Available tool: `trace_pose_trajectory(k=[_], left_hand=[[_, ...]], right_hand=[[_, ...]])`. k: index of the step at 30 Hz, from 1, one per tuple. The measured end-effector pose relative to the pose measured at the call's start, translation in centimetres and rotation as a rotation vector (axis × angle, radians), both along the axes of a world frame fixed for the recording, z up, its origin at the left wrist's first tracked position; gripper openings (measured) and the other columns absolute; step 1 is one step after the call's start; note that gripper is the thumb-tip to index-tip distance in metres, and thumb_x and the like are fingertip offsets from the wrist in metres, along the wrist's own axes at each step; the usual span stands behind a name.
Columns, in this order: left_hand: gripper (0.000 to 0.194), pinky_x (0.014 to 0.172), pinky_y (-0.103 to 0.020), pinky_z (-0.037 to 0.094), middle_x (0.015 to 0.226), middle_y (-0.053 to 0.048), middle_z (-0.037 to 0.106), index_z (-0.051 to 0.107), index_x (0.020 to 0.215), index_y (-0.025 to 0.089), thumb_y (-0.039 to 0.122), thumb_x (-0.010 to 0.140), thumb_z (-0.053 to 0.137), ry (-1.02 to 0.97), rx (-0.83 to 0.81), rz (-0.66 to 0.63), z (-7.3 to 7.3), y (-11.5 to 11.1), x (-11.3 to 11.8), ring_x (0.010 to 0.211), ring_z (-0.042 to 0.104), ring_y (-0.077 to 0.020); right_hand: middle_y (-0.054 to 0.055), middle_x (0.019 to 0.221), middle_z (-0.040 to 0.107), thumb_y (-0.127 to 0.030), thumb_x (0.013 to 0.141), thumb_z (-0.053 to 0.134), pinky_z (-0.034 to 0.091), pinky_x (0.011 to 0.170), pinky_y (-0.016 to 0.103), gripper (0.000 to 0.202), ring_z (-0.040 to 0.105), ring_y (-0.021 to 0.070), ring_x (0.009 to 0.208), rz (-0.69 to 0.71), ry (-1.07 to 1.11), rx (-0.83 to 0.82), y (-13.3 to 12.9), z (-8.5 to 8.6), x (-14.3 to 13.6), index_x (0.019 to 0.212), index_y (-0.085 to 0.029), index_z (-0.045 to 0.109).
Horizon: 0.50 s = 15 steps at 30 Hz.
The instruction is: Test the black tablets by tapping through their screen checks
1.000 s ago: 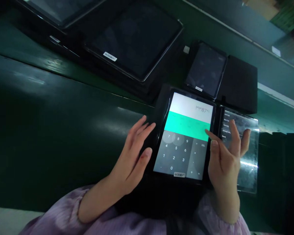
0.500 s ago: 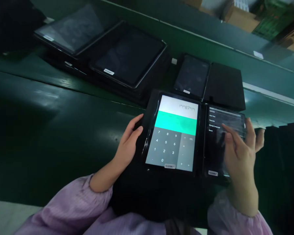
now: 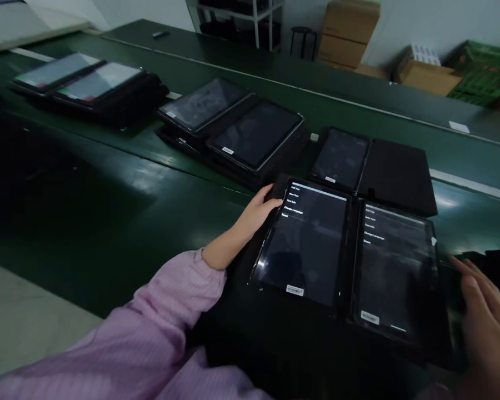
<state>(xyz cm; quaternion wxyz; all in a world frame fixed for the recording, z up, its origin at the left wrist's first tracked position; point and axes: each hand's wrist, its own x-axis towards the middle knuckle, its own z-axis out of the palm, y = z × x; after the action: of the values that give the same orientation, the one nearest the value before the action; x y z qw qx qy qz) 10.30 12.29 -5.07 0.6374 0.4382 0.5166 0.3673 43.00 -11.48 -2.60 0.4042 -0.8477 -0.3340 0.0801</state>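
Note:
Two tablets lie side by side in front of me on black backings, each showing a short white menu list on a dark screen. At the left tablet (image 3: 312,244), my left hand (image 3: 256,214) holds the upper left edge, thumb on the rim and the other fingers partly hidden. My right hand (image 3: 485,316) is off to the right of the right tablet (image 3: 394,272), index finger stretched out, touching neither screen; the picture cuts off part of it. Both tablets carry a small barcode label near the lower edge.
Behind them lie a dark-screened tablet (image 3: 341,158) and a flat black panel (image 3: 402,172). A stack with tablets (image 3: 256,133) on top stands farther left, and another stack (image 3: 100,83) beyond it. Cardboard boxes (image 3: 350,33) and a green crate (image 3: 483,72) are at the back.
The left tablet's calculator screen has given way to the menu list. My right hand has moved off the right tablet to its right, while my left thumb has come onto the left tablet's edge.

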Motion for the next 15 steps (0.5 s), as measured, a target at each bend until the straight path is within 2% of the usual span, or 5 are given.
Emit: trace_pose_trajectory(k=[2, 4, 6, 11, 15], left_hand=[[0.068, 0.118, -0.051, 0.051, 0.138, -0.014, 0.074, 0.063, 0.144, 0.017, 0.032, 0.079, 0.077, 0.022, 0.011, -0.017, 0.0, 0.9, 0.5, 0.129, 0.069, -0.0357], [0.072, 0.121, -0.051, 0.048, 0.143, -0.014, 0.071, 0.061, 0.147, 0.018, 0.033, 0.078, 0.08, 0.072, 0.039, -0.049, -0.1, 1.5, 0.6, 0.135, 0.066, -0.0361], [0.077, 0.125, -0.051, 0.044, 0.148, -0.013, 0.069, 0.06, 0.15, 0.021, 0.033, 0.078, 0.084, 0.129, 0.069, -0.082, -0.2, 1.8, 0.7, 0.14, 0.063, -0.036], [0.074, 0.123, -0.05, 0.047, 0.14, -0.01, 0.075, 0.062, 0.151, 0.02, 0.036, 0.081, 0.081, 0.064, 0.064, -0.033, -0.3, 1.4, 0.6, 0.134, 0.067, -0.0345], [0.073, 0.119, -0.05, 0.052, 0.131, -0.008, 0.079, 0.063, 0.152, 0.021, 0.041, 0.084, 0.078, -0.035, 0.037, -0.042, -0.7, 0.1, -0.2, 0.129, 0.071, -0.0345]], right_hand=[[0.009, 0.139, 0.075, -0.075, 0.09, 0.063, 0.057, 0.112, 0.059, 0.06, 0.068, 0.0399, 0.133, -0.111, 0.237, 0.006, -0.5, -0.3, -0.3, 0.134, -0.037, 0.077], [0.01, 0.134, 0.077, -0.075, 0.077, 0.072, 0.06, 0.107, 0.06, 0.075, 0.069, 0.0423, 0.13, -0.252, 0.453, 0.011, -0.6, -1.0, -0.8, 0.133, -0.026, 0.077], [0.009, 0.137, 0.075, -0.075, 0.071, 0.075, 0.061, 0.104, 0.056, 0.081, 0.066, 0.0423, 0.132, -0.33, 0.565, 0.034, -0.4, -1.8, -1.2, 0.133, -0.022, 0.076], [0.005, 0.135, 0.076, -0.071, 0.068, 0.081, 0.061, 0.081, 0.039, 0.084, 0.071, 0.034, 0.117, -0.326, 0.618, 0.066, -0.9, -3.5, -0.3, 0.137, -0.024, 0.073], [0.005, 0.133, 0.076, -0.072, 0.064, 0.084, 0.057, 0.072, 0.035, 0.09, 0.071, 0.0316, 0.112, -0.341, 0.599, 0.037, -2.1, -3.7, -0.7, 0.139, -0.024, 0.072]])
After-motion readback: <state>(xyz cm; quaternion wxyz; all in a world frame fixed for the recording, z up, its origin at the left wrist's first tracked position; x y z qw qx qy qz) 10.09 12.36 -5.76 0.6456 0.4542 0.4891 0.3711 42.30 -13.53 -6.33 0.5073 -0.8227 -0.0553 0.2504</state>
